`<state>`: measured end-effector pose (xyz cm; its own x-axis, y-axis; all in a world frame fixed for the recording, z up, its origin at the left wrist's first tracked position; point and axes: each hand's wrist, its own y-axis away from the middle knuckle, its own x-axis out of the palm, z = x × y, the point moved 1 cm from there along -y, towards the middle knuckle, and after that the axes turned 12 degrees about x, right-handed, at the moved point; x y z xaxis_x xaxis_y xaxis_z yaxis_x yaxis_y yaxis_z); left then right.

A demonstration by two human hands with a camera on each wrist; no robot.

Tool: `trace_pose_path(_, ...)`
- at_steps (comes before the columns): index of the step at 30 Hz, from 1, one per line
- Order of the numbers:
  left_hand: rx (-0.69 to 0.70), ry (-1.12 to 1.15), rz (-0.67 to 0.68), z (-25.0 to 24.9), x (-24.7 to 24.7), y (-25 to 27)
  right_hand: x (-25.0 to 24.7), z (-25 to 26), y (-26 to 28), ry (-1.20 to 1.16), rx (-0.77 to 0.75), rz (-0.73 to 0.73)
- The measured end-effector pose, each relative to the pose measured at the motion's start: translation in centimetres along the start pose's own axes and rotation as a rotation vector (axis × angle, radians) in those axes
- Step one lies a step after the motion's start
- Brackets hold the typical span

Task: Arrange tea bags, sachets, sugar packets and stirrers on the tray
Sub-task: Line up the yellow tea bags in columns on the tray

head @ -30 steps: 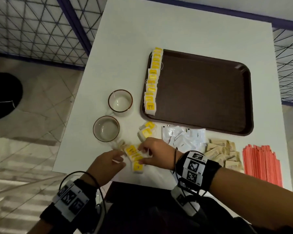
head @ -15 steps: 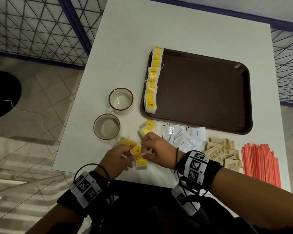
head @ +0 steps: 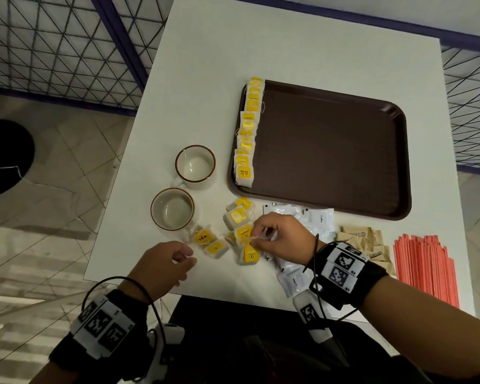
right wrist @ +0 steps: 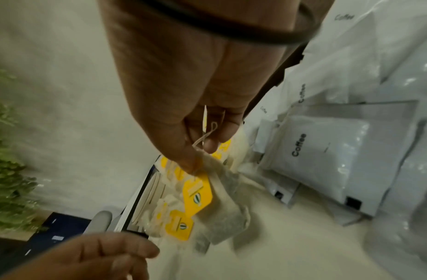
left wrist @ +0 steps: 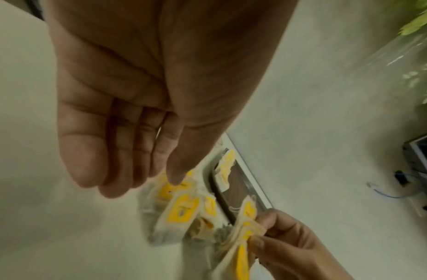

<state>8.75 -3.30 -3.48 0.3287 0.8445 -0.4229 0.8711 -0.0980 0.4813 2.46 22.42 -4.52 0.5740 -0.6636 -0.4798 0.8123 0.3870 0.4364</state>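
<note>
- Right hand [head: 281, 235] pinching a tea bag [right wrist: 222, 191] by its top edge and string, thumb and forefinger curled together, over the near part of the white tabletop [head: 200, 65].
- Hanging from those fingers [right wrist: 183, 151] with its yellow tag facing out, paper pouch sagging just above the tabletop.
- Left hand [head: 165, 263] hovering at the near edge, holding nothing, fingers [left wrist: 92, 151] loosely bent and close together; just near of the loose tea bags.
- Loose tea bags [head: 209, 242] lying scattered between the two hands and just right of the nearer cup, some overlapping.
- Brown tray [head: 330, 151] sitting at the far right of the hands, with a row of tea bags [head: 248, 131] lining its left rim from far to near, each overlapping the next.
- Two cups [head: 195, 165] standing left of the tray, one nearer than the other, both upright.
- White coffee sachets [head: 320, 217] lying in a heap just near of the tray, partly under the right wrist.
- Brown sugar packets [head: 363, 239] piled to the right of the sachets.
- Red stirrers [head: 424, 267] lying in a bundle at the right, near the tabletop's edge, running near to far.
- Wristbands with black-and-white markers [head: 344, 263] sitting on both wrists.
</note>
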Motion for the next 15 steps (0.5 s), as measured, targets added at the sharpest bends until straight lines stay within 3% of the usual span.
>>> trace_pose_path(5, -0.062, 0.063, -0.037, 1.0, 0.3, 0.5, -0.5, -0.7, 0.1, -0.086, 0.031, -0.011)
trace_pose_path(15, 0.012, -0.046, -0.107, 1.3, 1.1, 0.5, -0.4, -0.8, -0.3, -0.061, 0.029, 0.031)
